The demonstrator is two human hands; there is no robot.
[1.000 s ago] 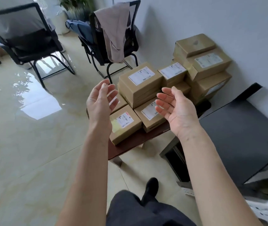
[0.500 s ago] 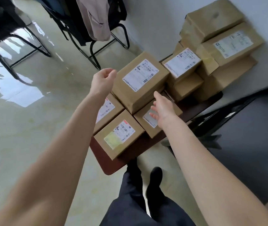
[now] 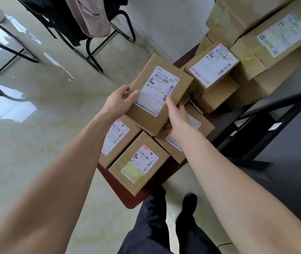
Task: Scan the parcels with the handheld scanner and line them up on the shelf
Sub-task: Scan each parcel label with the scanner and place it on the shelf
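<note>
Both hands now clamp the top parcel (image 3: 161, 92), apart from it before: left hand (image 3: 119, 101) grips its left edge, right hand (image 3: 176, 116) its right. Parcel sits over the stack on the low table (image 3: 127, 195). Right fingertips hidden; far boxes (image 3: 274, 43) cropped.

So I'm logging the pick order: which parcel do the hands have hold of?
The top parcel of the near stack, label reading 570 K76 057. The left hand and right hand grip its sides; the others lie untouched.
</note>
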